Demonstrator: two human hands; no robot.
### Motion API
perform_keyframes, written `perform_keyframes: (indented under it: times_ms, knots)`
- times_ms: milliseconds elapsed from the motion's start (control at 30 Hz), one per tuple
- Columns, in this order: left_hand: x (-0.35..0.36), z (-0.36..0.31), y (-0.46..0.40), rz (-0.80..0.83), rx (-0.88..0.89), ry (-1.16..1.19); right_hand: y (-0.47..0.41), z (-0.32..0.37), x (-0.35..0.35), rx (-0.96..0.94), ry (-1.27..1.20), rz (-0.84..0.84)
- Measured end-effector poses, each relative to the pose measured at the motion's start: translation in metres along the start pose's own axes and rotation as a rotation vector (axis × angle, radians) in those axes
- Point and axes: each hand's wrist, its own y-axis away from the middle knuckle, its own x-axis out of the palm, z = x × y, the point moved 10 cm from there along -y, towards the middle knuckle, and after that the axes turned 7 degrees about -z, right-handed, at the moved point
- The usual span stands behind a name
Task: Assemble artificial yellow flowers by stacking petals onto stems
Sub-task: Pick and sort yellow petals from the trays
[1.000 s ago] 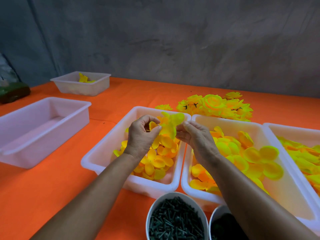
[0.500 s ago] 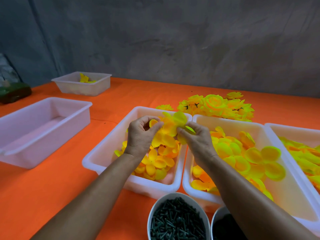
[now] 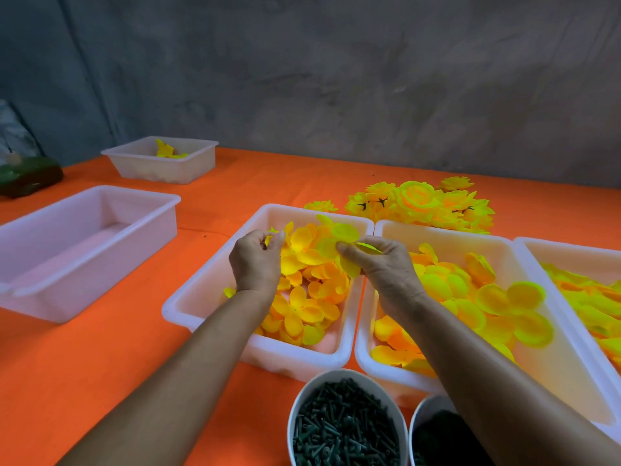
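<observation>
Both hands hover over a white tray (image 3: 201,297) full of small yellow-orange petals. My left hand (image 3: 257,260) has its fingers curled and pinches a small yellow piece at its fingertips. My right hand (image 3: 379,264) pinches a yellow-green petal layer (image 3: 342,235) with round lobes, held above the tray's far end. The two hands are a little apart. A stem is not visible between the fingers. A white bowl (image 3: 314,388) at the near edge holds several dark green stems.
A second tray (image 3: 447,233) of larger petals lies to the right, and a third tray (image 3: 571,245) beyond it. Finished yellow flowers (image 3: 420,205) are piled behind them. An empty white tray (image 3: 40,297) stands left, a small tub (image 3: 188,169) far left. Another bowl (image 3: 416,415) sits bottom right.
My hands have drawn apart; the left moved slightly left and down, and the right now holds the petal layer alone, a little lower over the tray.
</observation>
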Motion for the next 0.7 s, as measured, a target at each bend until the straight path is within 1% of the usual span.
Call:
perform_keyframes:
  times_ms: [133, 200, 267, 333, 400, 567, 700]
  knots:
    - [0.009, 0.014, -0.001, 0.073, -0.103, -0.093, 0.004, 0.005, 0.015, -0.053, 0.153, 0.129]
    - [0.018, 0.024, 0.0, 0.144, -0.177, -0.096, 0.004, 0.005, 0.019, -0.051, 0.256, 0.164]
    - [0.023, 0.028, 0.003, 0.187, -0.215, -0.098, 0.005, 0.008, 0.026, -0.076, 0.357, 0.217]
    - [0.024, 0.026, 0.004, 0.208, -0.203, -0.152, 0.007, 0.012, 0.032, -0.093, 0.401, 0.256]
    - [0.023, 0.021, 0.004, 0.213, -0.159, -0.222, 0.007, 0.013, 0.035, -0.078, 0.427, 0.252]
    - [0.023, 0.017, 0.003, 0.235, -0.109, -0.27, 0.014, 0.016, 0.045, -0.163, 0.685, 0.265]
    - [0.017, 0.015, 0.002, 0.212, -0.089, -0.342, 0.024, 0.01, 0.057, -0.155, 0.843, 0.375]
